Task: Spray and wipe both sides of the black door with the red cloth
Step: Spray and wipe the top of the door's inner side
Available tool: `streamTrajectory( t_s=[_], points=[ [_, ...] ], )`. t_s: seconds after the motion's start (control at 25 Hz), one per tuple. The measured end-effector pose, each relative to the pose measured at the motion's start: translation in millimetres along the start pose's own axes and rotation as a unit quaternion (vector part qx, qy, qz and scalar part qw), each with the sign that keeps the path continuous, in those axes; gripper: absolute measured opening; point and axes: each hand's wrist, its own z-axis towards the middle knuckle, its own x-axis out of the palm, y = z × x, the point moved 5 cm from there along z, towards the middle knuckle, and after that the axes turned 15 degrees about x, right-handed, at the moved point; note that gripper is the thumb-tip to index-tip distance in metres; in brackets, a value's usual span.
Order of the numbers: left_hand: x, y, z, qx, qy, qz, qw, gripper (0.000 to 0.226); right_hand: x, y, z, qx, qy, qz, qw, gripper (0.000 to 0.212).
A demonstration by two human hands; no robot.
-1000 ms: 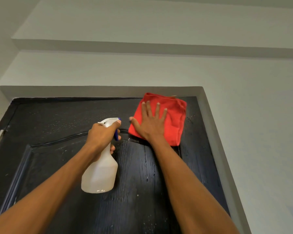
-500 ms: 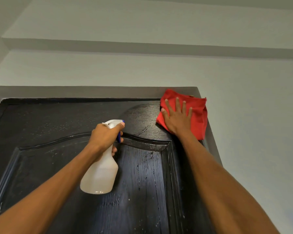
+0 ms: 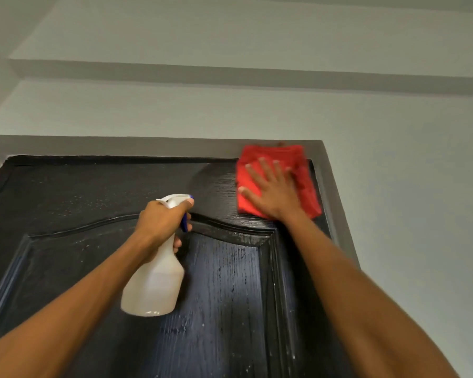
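The black door (image 3: 74, 203) fills the lower half of the view, its top panel speckled with spray droplets. The folded red cloth (image 3: 306, 192) lies flat against the door's top right corner, just under the frame. My right hand (image 3: 271, 192) presses on the cloth with fingers spread and straight. My left hand (image 3: 161, 222) grips the neck of a white spray bottle (image 3: 156, 285) with a blue trigger, held in front of the door's middle, nozzle toward the door. A wiped, shinier streak runs left of the cloth.
A grey door frame (image 3: 336, 203) borders the door at the top and right. Pale wall (image 3: 407, 186) stretches to the right, and a ceiling beam (image 3: 230, 75) crosses above.
My right hand slid the cloth rightward from the door's upper middle to the top right corner, then slightly back left. My left hand and the bottle stayed nearly in place.
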Motion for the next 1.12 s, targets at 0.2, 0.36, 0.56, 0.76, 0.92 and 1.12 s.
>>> streamTrajectory(
  t_s=[0.2, 0.36, 0.56, 0.76, 0.92, 1.12],
  points=[
    [7.8, -2.7, -16.1, -0.008, 0.018, -0.003, 1.0, 0.043, 4.0, -22.4, -37.2, 0.132, -0.055, 0.028, 0.989, 0.057],
    [14.1, 1.5, -40.4, -0.027, 0.005, 0.001, 1.0, 0.038, 55.5, 36.5, -167.7, -0.134, 0.006, 0.024, 0.991, 0.055],
    [26.6, -2.0, -62.1, -0.048, 0.036, 0.008, 0.998, 0.041, 42.5, -27.6, -220.2, -0.14, 0.028, 0.026, 0.989, 0.058],
    [22.7, -1.1, -63.3, -0.052, 0.04, -0.004, 0.998, 0.042, 20.7, -53.1, -127.7, 0.129, -0.038, -0.017, 0.991, 0.064],
    [13.0, 19.5, -70.7, -0.073, 0.043, -0.006, 0.996, 0.041, 35.2, -29.5, -153.6, 0.116, -0.034, -0.015, 0.992, 0.06],
    [-0.9, 39.2, -73.8, -0.065, -0.007, -0.003, 0.998, 0.035, 83.0, 52.9, -267.5, -0.268, 0.1, 0.015, 0.958, 0.056]
  ],
)
